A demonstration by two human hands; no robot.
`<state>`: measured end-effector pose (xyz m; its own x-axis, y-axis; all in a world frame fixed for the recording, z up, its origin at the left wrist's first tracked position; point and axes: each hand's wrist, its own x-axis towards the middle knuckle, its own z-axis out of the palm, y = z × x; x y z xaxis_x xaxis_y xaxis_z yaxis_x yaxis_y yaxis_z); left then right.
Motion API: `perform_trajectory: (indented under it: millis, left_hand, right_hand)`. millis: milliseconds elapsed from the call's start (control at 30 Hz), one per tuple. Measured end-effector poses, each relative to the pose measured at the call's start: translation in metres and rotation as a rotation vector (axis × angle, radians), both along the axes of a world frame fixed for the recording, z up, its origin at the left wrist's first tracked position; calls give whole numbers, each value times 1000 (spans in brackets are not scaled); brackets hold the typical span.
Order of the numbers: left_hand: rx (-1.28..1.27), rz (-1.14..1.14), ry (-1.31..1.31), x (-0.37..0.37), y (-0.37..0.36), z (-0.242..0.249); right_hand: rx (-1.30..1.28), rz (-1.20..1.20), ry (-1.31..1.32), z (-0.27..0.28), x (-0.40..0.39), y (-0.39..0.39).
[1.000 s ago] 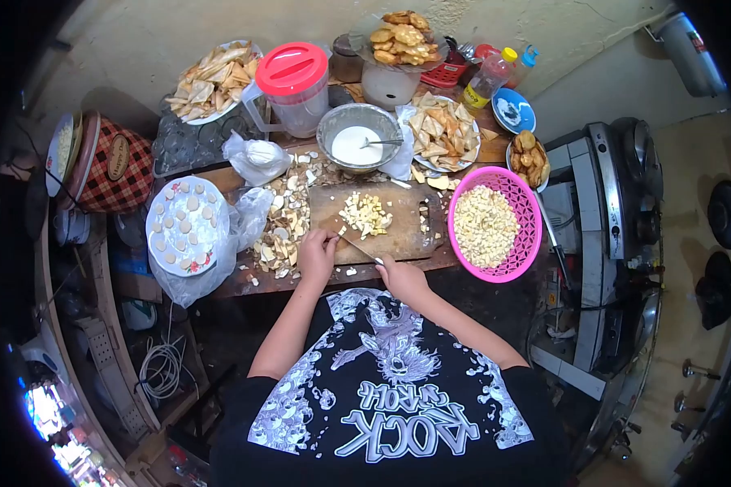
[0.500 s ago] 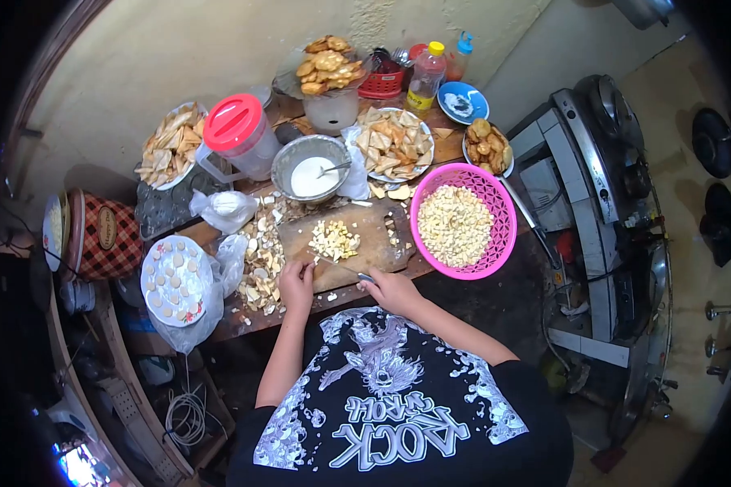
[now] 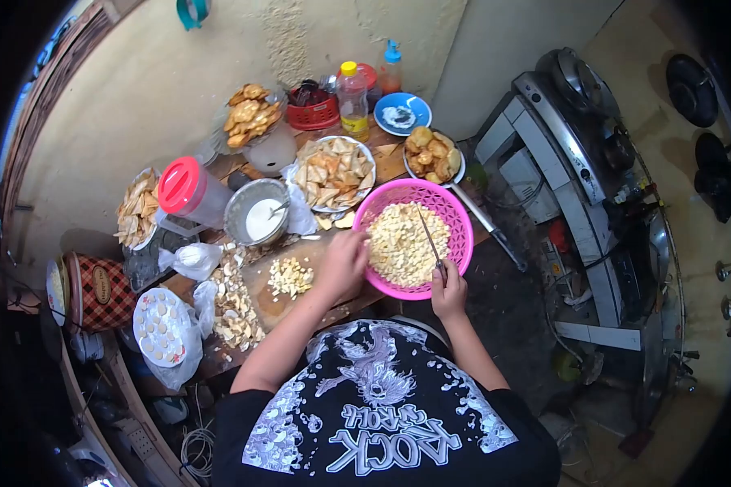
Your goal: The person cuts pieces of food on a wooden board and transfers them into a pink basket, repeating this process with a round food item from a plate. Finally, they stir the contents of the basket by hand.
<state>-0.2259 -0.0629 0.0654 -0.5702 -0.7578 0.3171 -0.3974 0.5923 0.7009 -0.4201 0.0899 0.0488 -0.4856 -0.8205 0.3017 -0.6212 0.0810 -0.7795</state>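
Observation:
My right hand (image 3: 449, 290) grips a knife (image 3: 428, 235) by its handle, the blade reaching over the pink basket (image 3: 467, 231). Small pale diced pieces (image 3: 404, 247) fill that basket. At the basket's left rim is my left hand (image 3: 345, 264), its fingers curled and partly blurred; whether it holds anything is too small to tell. Left of it, the wooden cutting board (image 3: 272, 304) bears a small heap of yellowish cubes (image 3: 290, 277). Peelings and scraps (image 3: 234, 312) lie along the board's left side.
Behind the board stand a bowl of white liquid (image 3: 261, 221), a red-lidded pitcher (image 3: 188, 191) and a plate of folded pastries (image 3: 333, 172). Fried food (image 3: 433, 156) sits at the back right. A plate of small discs (image 3: 161, 329) is at left, a stove (image 3: 564, 138) at right.
The view has shifted to the right. Both hands have moved from the cutting board toward the pink basket, and the knife now extends over its contents.

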Motion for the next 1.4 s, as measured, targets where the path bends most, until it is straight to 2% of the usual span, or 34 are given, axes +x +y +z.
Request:
perform_trajectory:
  millis: [100,167,200,300,333,467,567,600,700,733,800,933,967,1033,1067,1300,1400]
  left_hand:
    - [-31,-100,-198,-63,-13,-17]
    - [57,-24,-295,-94,-18,-53]
    - [104,19,-345,-102,-20,-56]
    - [-13,-26,-444,-109,-4,-65]
    - [-21,-45,-391,-110,4,-62]
    - [-13,-169,-274,-114,17,-62]
    - [278,-314,-253,-113,3,-52]
    - [270,-136,-181,-113,7,-47]
    - [5,216,-244,-105,12,-49]
    - [15,209,-286,-105,11,-51]
    - [30,195,-365,-107,6,-51]
    - [-214,54,-484,-130,-14,-55]
    - [-182,47,-502,-133,-21,-57]
    - [-112,28,-539,-139,-28,-58]
    - [-175,64,-516,-141,-26,-59]
    - [-13,-65,-464,-127,-45,-61]
    - [-118,-71,-601,-126,-46,-55]
  right_hand:
    - [-44,-29,-40,-18,-23,-3]
    - [-46,-43,-111,-26,-28,-6]
    - [-131,-64,-97,-24,-26,-9]
    - [-103,-25,-104,-27,-29,-12]
    - [-129,-28,-39,-31,-29,-13]
    - [-70,36,-73,-33,-34,-11]
    - [-79,92,-111,-32,-39,-11]
    - [-130,109,-91,-28,-40,-11]
    - [-77,162,-200,-29,-47,-7]
    - [-157,137,-185,-35,-47,-9]
    - [-98,129,-319,-36,-51,-8]
    - [-51,153,-513,-44,-59,-11]
    - [-47,152,-546,-46,-59,-11]
    - [-17,159,-523,-43,-61,-11]
    - [1,159,-513,-42,-61,-9]
    - [21,219,-495,-35,-65,-8]
    - [-3,199,-462,-32,-64,-11]
